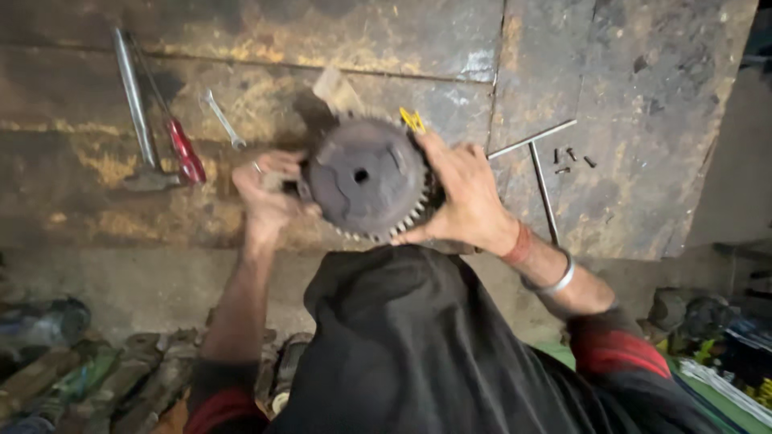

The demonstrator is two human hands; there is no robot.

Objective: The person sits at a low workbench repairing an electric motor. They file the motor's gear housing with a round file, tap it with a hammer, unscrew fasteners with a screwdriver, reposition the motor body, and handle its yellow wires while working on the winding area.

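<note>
Gear wheel (367,178): round, dark, rust-stained, toothed rim, small central bore; held up at frame centre over a stained metal workbench (627,88), face toward the camera.
Right hand (465,197): at the gear's 3 o'clock, fingers spread and wrapped over the toothed rim.
Left hand (265,197): at 9 o'clock, blurred, fingers curled against the gear's edge.
Yellow clip (412,120): at 1 o'clock, just behind the rim.
Spanner (222,119): at 10 o'clock.
Red-handled screwdriver (185,150) and hammer (135,108): farther toward 9–10 o'clock.
Two steel rods (539,157): at 3 o'clock, beyond the right hand.
Small bolts (569,157): beside the rods.
</note>
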